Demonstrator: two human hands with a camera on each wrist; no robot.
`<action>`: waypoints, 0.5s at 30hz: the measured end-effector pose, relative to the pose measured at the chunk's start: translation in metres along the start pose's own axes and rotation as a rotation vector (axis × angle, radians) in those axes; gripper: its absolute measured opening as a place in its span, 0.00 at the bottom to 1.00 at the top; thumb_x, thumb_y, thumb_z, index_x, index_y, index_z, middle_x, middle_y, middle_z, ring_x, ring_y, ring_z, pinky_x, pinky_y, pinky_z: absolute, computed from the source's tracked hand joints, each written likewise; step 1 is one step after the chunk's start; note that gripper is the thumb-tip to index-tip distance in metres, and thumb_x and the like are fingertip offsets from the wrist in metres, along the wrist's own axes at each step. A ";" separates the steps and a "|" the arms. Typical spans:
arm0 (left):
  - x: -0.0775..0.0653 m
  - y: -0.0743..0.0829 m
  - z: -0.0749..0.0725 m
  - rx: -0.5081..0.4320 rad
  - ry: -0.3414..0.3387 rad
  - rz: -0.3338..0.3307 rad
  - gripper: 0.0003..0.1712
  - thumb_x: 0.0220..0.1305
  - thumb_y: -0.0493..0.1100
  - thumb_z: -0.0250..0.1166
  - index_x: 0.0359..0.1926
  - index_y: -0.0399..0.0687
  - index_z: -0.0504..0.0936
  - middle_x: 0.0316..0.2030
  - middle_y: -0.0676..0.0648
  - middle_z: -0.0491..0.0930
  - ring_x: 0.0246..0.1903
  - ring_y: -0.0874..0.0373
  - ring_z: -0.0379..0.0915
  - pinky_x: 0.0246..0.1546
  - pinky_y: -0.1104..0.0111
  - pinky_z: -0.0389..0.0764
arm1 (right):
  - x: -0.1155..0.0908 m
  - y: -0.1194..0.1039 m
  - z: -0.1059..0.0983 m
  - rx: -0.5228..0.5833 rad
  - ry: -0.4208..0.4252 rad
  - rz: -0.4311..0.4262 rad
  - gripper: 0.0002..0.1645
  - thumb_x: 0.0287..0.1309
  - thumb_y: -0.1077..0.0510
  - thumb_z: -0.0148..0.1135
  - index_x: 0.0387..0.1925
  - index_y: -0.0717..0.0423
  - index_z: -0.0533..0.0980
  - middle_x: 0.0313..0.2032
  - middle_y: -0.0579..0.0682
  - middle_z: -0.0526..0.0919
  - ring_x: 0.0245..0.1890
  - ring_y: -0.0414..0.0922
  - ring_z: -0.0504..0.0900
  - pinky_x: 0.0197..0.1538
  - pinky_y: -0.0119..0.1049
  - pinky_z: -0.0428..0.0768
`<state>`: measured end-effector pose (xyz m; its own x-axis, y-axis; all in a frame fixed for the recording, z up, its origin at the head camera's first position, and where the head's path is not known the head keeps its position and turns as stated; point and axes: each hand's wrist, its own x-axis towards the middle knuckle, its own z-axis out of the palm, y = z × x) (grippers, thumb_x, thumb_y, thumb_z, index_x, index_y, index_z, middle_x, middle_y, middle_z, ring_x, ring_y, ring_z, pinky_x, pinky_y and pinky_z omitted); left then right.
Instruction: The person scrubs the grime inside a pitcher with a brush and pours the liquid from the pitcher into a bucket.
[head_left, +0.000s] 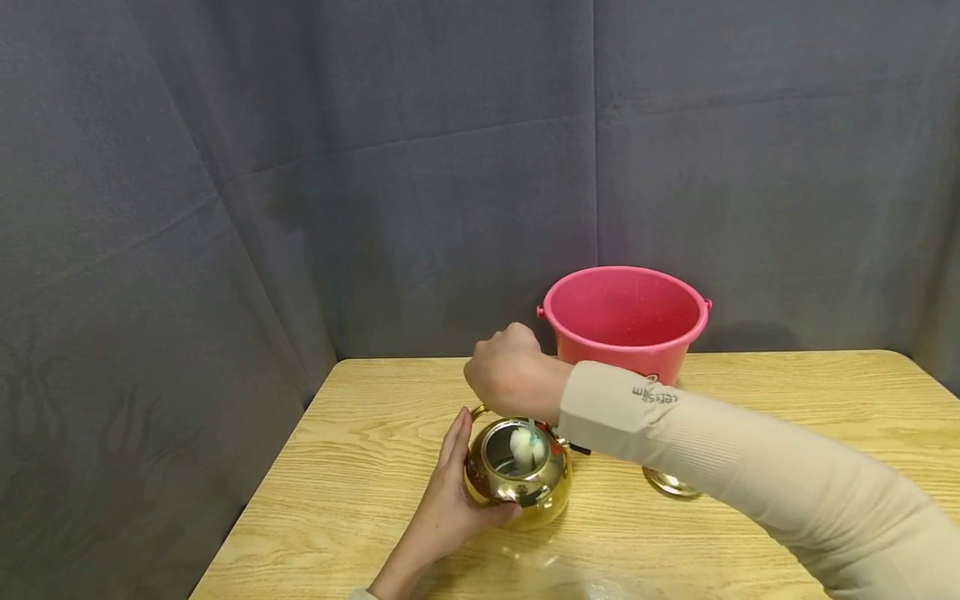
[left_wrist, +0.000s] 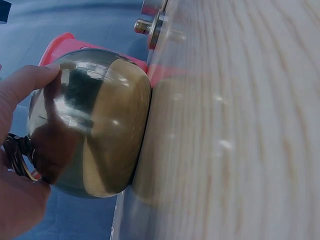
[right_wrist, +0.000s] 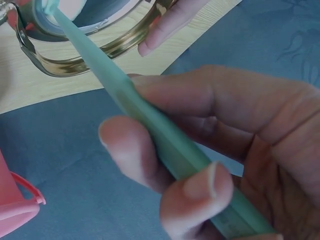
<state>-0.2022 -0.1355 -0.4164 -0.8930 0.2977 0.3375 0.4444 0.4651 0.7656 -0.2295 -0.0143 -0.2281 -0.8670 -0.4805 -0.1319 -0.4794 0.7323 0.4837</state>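
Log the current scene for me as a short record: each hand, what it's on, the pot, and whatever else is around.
left hand: holds the side of the gold teapot
right hand: grips the green brush handle in its fingers
white brush head: inside the teapot's open mouth
teapot: upright on the wooden table
gold lid: off the pot, on the table to its right, partly hidden by the right sleeve
pink bucket: upright, beyond the teapot and to its right
backdrop: grey curtain

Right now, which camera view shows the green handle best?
The right wrist view: the green handle crosses it, large, in the right hand. The head view shows only a sliver by the white tip; the left wrist view, none.
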 end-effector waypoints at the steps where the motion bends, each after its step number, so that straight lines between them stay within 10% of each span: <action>1: 0.000 0.000 0.000 0.000 -0.003 -0.010 0.69 0.32 0.57 0.75 0.68 0.66 0.34 0.67 0.60 0.33 0.64 0.51 0.38 0.56 0.48 0.53 | 0.000 0.000 0.001 0.003 0.004 -0.006 0.08 0.51 0.53 0.58 0.33 0.45 0.81 0.28 0.45 0.80 0.22 0.42 0.75 0.25 0.38 0.74; 15: 0.001 0.001 0.000 -0.009 -0.020 -0.018 0.68 0.35 0.56 0.74 0.68 0.64 0.34 0.66 0.61 0.32 0.64 0.49 0.36 0.55 0.44 0.52 | -0.008 0.011 0.007 0.045 -0.021 -0.038 0.02 0.43 0.56 0.63 0.24 0.47 0.76 0.18 0.43 0.74 0.18 0.41 0.72 0.21 0.35 0.74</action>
<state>-0.2021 -0.1347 -0.4152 -0.8993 0.3056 0.3127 0.4273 0.4629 0.7766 -0.2290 0.0008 -0.2273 -0.8505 -0.4985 -0.1676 -0.5172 0.7350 0.4386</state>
